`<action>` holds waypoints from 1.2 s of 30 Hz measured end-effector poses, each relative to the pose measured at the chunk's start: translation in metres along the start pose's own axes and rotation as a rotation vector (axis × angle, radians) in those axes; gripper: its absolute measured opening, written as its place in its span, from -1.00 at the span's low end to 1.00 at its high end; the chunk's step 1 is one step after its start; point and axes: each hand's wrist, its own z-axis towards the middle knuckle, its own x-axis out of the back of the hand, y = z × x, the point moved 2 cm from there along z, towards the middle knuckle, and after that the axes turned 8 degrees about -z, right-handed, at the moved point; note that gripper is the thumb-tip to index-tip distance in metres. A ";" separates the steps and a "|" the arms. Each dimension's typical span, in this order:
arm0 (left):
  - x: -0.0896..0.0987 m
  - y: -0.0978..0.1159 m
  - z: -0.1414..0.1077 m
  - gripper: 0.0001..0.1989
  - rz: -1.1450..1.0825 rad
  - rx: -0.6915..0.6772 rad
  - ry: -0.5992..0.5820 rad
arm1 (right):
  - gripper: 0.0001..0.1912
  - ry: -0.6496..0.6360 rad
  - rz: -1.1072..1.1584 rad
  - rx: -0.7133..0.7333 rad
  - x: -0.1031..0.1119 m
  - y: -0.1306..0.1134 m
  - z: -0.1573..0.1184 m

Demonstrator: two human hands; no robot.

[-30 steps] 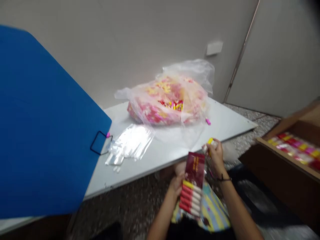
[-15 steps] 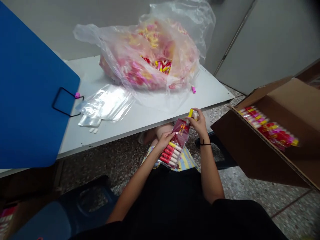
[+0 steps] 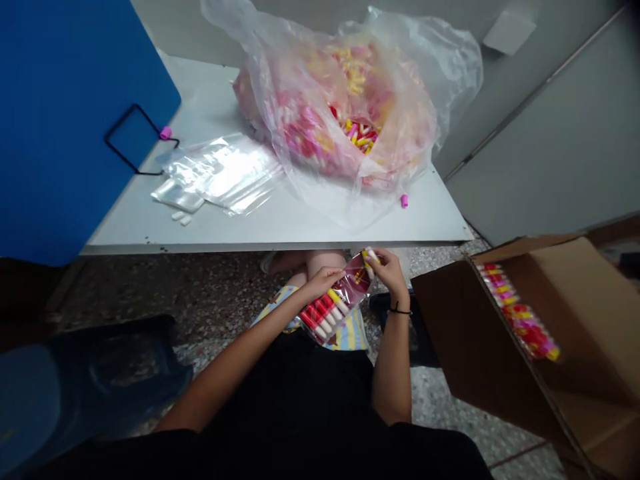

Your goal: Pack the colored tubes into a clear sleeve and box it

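1. The left hand (image 3: 323,283) had its fingers closed narrowly on the edge of a clear packet (image 3: 333,317), which lay tilted above the person's lap.
2. Inside this packet, just below the left fingers, there was a row of sticks: one yellow and white nearest to them, then several red and white ones. A dark red part (image 3: 359,280) of the packet was between the two hands.
3. The right hand (image 3: 389,270) held its fingers narrow around yellow-and-white sticks (image 3: 371,260), just beside the upper end of the packet; how many, I could not tell exactly. A black band (image 3: 400,311) was on this wrist.
4. Beyond the fingers of both hands stood a white table (image 3: 320,233). On it, ahead of the right fingers, lay a small pink piece (image 3: 405,201).
5. To the right of the right fingers was an open cardboard box (image 3: 465,333), with filled packets (image 3: 523,313) inside.
6. Forward and left of the left fingers lay flat clear bags (image 3: 225,170) and two small white pieces (image 3: 185,221).
7. Farther ahead of the fingers, a large translucent bag (image 3: 320,140) was full of coloured pieces.
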 end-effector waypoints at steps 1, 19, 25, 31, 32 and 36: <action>0.000 -0.001 0.001 -0.69 -0.004 0.011 -0.023 | -0.61 -0.025 -0.015 -0.004 0.000 0.000 0.000; 0.005 0.006 -0.004 -0.71 -0.080 0.123 -0.155 | -0.66 -0.173 -0.066 -0.070 0.002 -0.015 -0.007; -0.016 0.025 0.007 -0.64 -0.154 0.241 -0.277 | -0.70 -0.177 -0.050 -0.073 0.005 -0.036 -0.012; -0.036 0.055 0.016 -0.72 0.025 0.050 -0.220 | -0.82 -0.026 -0.382 0.162 0.016 -0.071 -0.017; -0.038 0.061 0.015 -0.72 0.052 0.022 -0.231 | -0.84 -0.025 -0.402 0.168 0.018 -0.076 -0.018; -0.045 0.087 0.014 -0.69 0.217 -0.062 -0.284 | -0.85 0.001 -0.337 0.182 0.022 -0.096 -0.026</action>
